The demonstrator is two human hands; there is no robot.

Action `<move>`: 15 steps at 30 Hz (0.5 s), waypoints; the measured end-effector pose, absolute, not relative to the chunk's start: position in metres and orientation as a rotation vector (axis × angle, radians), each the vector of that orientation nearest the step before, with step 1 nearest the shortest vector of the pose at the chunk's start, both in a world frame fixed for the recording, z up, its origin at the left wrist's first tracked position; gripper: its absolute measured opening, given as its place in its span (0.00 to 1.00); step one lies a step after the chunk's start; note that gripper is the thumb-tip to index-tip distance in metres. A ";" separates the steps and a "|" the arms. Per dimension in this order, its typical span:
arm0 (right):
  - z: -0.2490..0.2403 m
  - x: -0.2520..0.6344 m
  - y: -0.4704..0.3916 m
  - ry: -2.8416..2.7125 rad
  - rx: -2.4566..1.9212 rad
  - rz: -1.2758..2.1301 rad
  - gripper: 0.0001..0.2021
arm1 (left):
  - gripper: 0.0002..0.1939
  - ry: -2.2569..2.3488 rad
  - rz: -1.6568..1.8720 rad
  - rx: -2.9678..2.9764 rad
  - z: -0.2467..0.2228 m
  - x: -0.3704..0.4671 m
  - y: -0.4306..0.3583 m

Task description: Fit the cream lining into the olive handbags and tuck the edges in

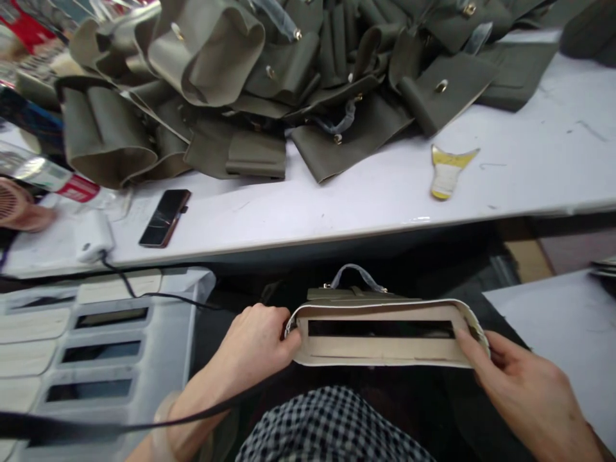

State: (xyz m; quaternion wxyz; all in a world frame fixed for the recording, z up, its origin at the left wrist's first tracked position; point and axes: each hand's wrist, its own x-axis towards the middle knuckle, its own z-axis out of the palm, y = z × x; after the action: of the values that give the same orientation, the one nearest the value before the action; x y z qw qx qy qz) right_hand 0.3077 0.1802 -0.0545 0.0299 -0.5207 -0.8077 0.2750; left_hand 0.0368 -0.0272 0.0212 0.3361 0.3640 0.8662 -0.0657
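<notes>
Between my two hands is an unfinished handbag shell [380,308], olive green outside with a beige inner face. Its opening faces me, and a long slot at the far end shows dark through it. A plastic-wrapped carry handle [359,273] arches from its far side. My left hand [262,340] grips the left end of the rim, thumb inside. At the right end, my right hand [520,378] pinches the wall, thumb inside and fingers outside. The shell is held over my lap, in front of the table edge.
Many olive leather bag pieces [346,141] are heaped along the back of the white table [269,218]. A phone [165,218], a yellow-and-white template [447,172], a bottle [62,179] and a white charger [95,237] lie there too. A slotted plastic crate [163,359] stands left; a cable crosses it.
</notes>
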 end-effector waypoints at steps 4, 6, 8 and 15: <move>-0.054 0.307 0.178 -2.468 -1.551 0.911 0.25 | 0.10 2.296 -0.171 0.932 0.013 0.035 -0.028; -0.049 0.303 0.175 -2.450 -1.496 0.904 0.24 | 0.11 2.332 -0.087 0.875 0.009 0.038 -0.032; -0.041 0.298 0.171 -2.424 -1.458 0.911 0.22 | 0.13 2.353 -0.005 0.822 0.008 0.042 -0.038; -0.034 0.293 0.165 -2.367 -1.425 1.002 0.21 | 0.30 2.182 0.035 0.788 -0.022 0.029 -0.056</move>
State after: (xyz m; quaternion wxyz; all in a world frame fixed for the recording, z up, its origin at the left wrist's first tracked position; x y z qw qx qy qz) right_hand 0.2929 0.1651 -0.0338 0.1010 -0.4824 -0.8013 0.3391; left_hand 0.0294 -0.0558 -0.0220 0.3991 0.3114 0.8623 0.0139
